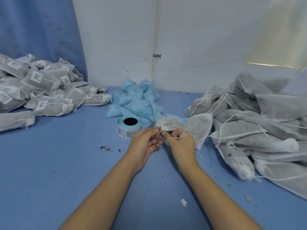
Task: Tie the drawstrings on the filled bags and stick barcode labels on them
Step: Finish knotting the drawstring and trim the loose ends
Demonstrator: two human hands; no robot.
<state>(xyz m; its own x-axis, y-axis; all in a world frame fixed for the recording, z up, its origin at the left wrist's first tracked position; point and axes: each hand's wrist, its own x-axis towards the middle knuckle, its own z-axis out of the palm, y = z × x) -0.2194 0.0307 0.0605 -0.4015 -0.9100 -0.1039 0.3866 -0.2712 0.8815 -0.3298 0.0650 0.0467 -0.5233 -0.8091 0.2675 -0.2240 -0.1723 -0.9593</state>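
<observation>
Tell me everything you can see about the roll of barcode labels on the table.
The label roll lies flat on the blue table, its dark hollow core facing up. The wound edge looks pale blue, like backing paper; the outer wrap carries white labels printed with black barcodes and small text. It sits just in front of the blue scrap pile, beside the left hand, which pinches a drawstring and does not grip the roll.

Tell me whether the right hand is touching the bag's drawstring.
Touching. The head view shows the drawstring looped across the curled fingers of the right hand.
</observation>
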